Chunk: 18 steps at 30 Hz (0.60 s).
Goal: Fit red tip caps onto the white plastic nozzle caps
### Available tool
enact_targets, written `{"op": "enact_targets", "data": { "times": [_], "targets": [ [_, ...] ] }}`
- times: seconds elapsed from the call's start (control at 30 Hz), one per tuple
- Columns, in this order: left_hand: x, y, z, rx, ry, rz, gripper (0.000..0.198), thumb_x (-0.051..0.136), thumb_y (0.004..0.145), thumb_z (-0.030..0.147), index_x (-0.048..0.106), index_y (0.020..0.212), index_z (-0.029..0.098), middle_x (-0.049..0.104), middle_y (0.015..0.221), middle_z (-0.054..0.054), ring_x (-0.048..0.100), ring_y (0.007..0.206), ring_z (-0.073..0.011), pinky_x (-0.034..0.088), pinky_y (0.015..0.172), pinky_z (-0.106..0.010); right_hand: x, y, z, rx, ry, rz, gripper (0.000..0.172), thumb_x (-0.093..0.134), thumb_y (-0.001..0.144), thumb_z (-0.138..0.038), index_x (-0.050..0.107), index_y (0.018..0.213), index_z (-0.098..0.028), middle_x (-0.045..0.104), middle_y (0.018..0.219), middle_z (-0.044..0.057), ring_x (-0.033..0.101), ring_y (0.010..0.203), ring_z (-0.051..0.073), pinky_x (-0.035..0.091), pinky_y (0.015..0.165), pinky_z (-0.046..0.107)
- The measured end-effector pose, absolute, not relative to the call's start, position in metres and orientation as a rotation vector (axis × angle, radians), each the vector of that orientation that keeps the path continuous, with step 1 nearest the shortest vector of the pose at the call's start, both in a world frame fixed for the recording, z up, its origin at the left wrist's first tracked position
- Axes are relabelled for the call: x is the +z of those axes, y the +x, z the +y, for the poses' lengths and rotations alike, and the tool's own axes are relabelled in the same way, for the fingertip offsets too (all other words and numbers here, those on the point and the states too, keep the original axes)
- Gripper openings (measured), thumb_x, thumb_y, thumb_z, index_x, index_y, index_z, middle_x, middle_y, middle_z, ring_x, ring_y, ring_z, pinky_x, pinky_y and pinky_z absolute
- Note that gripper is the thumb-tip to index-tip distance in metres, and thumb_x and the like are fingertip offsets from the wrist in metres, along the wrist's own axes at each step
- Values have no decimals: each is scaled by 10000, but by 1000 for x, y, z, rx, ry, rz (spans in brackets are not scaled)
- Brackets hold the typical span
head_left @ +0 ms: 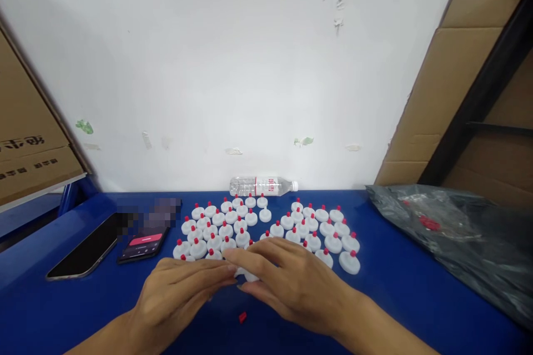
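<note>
Near the front middle of the table, my two hands meet fingertip to fingertip over a round white plastic cap (251, 277), mostly hidden by the fingers. My right hand (297, 280) grips its body between thumb and fingers. My left hand (170, 294) is closed, its thumb and fingers pinched at the cap's left side, where a small white tip shows. A small loose red cap (242, 317) lies on the table just below the hands. Beyond them stand several white caps with red tips (242, 238); one white cap (265, 214) at the back shows no red tip.
The blue table (216, 327) meets a white wall behind. A clear bottle (266, 186) lies along the wall. Two phones (85, 249) (144, 245) lie at left. On the right, a dark plastic bag (453, 249) holds red pieces. Cardboard (445, 77) stands on both sides.
</note>
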<state>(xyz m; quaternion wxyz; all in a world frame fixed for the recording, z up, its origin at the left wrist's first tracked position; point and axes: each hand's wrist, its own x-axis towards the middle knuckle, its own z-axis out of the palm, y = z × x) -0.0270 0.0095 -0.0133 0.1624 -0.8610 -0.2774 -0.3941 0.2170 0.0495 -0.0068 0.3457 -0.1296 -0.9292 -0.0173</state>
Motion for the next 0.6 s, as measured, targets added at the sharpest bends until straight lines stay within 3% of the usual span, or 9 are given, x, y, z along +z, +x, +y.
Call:
{"op": "enact_targets", "data": {
  "times": [0.2,0.37,0.6],
  "targets": [
    [-10,-23,9,-1175,-2503,-798,127,539,1052,192,654,1103,176,799,846,-11,764,662,-109,578,629,-145,-7,214,49,-151,-275,-2316,359,530,1039,-183,493,1396,-184,724,1019,46,678,869,160,581,788,275],
    [-11,-27,15,-1154,-2527,-835,114,568,1031,176,633,1124,185,761,823,-15,736,654,-123,563,603,-177,-5,211,45,-12,-289,-2201,317,591,1017,-209,548,1328,-167,702,1124,81,664,1008,162,569,922,290],
    [-13,-27,18,-1066,-2609,-822,172,476,1058,145,611,1164,164,714,803,-30,694,627,-122,518,563,-192,-14,207,43,80,-257,-2111,151,617,1007,-236,667,1125,-158,707,1020,77,677,995,151,571,923,265]
  ]
}}
